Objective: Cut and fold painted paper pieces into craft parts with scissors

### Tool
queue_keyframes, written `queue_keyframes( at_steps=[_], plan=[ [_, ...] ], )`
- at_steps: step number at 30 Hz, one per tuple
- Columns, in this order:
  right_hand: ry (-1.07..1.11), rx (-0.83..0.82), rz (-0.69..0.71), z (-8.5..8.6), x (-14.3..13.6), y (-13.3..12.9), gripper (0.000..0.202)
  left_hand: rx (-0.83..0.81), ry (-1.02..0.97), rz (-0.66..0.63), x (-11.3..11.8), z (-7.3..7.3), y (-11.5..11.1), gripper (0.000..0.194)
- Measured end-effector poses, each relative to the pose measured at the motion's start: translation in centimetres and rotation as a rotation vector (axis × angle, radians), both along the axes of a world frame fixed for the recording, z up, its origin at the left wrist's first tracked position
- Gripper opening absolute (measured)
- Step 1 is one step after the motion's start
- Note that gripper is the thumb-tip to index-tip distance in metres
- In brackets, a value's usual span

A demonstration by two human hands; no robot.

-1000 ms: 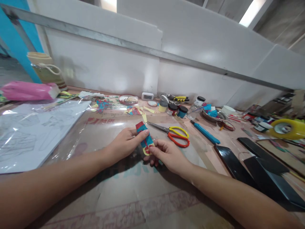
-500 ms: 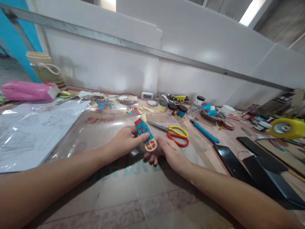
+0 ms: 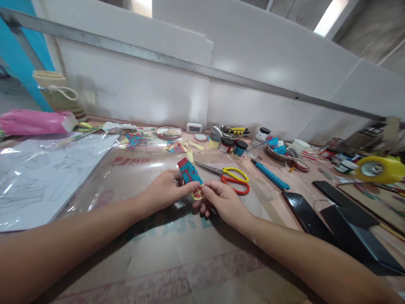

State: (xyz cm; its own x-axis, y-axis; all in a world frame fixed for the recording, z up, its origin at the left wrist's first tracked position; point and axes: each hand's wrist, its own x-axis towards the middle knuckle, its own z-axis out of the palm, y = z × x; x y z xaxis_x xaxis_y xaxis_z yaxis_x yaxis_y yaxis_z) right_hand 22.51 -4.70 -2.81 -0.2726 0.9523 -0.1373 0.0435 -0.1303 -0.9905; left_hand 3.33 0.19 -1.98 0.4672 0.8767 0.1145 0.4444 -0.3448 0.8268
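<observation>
Between my hands is a flat painted cutout (image 3: 190, 172), blue and red with a round yellow end that bears red patches. My left hand (image 3: 169, 188) pinches it from the left, thumb lying across its front. At the lower round end, my right hand (image 3: 223, 199) closes its thumb and forefinger on the cutout's edge, covering part of the yellow. Just beyond lie scissors (image 3: 225, 173) with one yellow and one red handle, blades pointing left. Other painted cutouts (image 3: 177, 147) rest farther back on the plastic-covered table (image 3: 152, 261).
Paint jars (image 3: 240, 147) stand along the back by a metal dish (image 3: 275, 154). To the right are a blue cutter knife (image 3: 271, 175), a black phone (image 3: 305, 213) and yellow tape (image 3: 376, 169). Drawing sheets (image 3: 47, 181) and a pink pouch (image 3: 36, 121) lie left.
My right thumb and forefinger have come onto the cutout's round end, which showed uncovered before. My left hand keeps its hold, and the view has shifted slightly.
</observation>
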Motion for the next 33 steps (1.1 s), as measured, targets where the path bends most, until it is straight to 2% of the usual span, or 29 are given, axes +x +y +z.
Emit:
queue_keyframes(
  at_steps=[7, 10, 17, 22, 30, 33],
  plan=[
    [-0.032, 0.031, 0.008, 0.38, 0.01, -0.04, 0.05, -0.072, -0.098, -0.029, 0.05, 0.62, -0.3, 0.045],
    [-0.101, 0.04, 0.018, 0.62, -0.16, -0.18, 0.04, -0.079, -0.119, -0.03, 0.06, 0.7, -0.29, 0.047],
    [-0.159, 0.071, 0.061, 0.4, -0.17, -0.31, 0.019, -0.073, -0.116, -0.034, 0.09, 0.08, 0.03, 0.031],
    [-0.152, 0.063, 0.068, 0.23, -0.29, -0.47, 0.01, -0.167, -0.193, -0.04, 0.09, 0.43, -0.14, 0.034],
    [-0.149, 0.068, 0.082, 0.21, -0.36, -0.52, 0.022, -0.241, -0.281, -0.007, 0.14, 0.27, -0.58, 0.035],
    [-0.122, 0.05, 0.082, 0.22, -0.29, -0.44, 0.031, -0.253, -0.329, -0.006, 0.13, -0.12, -0.42, 0.047]
  ],
)
